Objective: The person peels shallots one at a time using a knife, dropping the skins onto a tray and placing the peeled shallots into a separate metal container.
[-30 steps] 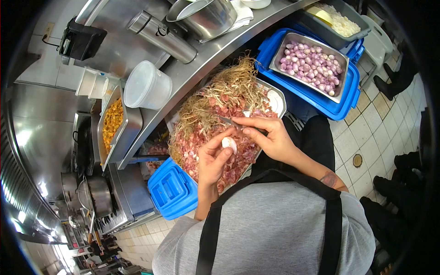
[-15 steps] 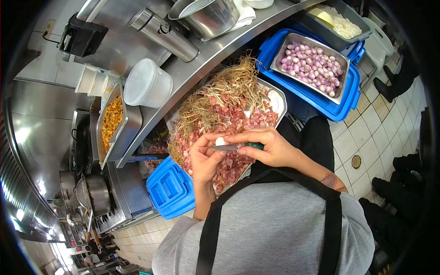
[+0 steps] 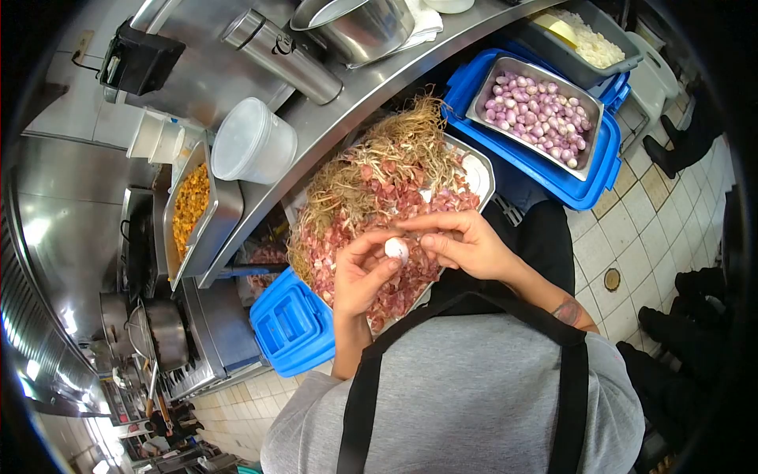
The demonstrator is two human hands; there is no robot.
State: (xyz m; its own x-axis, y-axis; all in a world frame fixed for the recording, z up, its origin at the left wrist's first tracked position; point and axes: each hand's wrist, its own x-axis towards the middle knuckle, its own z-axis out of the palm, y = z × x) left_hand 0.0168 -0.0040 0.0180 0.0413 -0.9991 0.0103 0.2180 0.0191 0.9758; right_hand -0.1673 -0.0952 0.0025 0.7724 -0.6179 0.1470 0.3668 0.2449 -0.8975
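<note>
Over the tray (image 3: 479, 175), toward its near edge: left hand (image 3: 360, 276) pinches pale shallot (image 3: 396, 251), blade now off its face, cutting apparently paused; right hand (image 3: 474, 246) half-curled alongside, hold: cannot tell.

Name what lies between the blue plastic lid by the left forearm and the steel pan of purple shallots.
In the head view, a pale tray heaped with reddish peelings and stringy brown roots, left hand and right hand above.

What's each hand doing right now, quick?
Left hand: closed, holding a small white bulb between thumb and fingers.
Right hand: partly curled close by; whether it grips anything can't be told.
</note>
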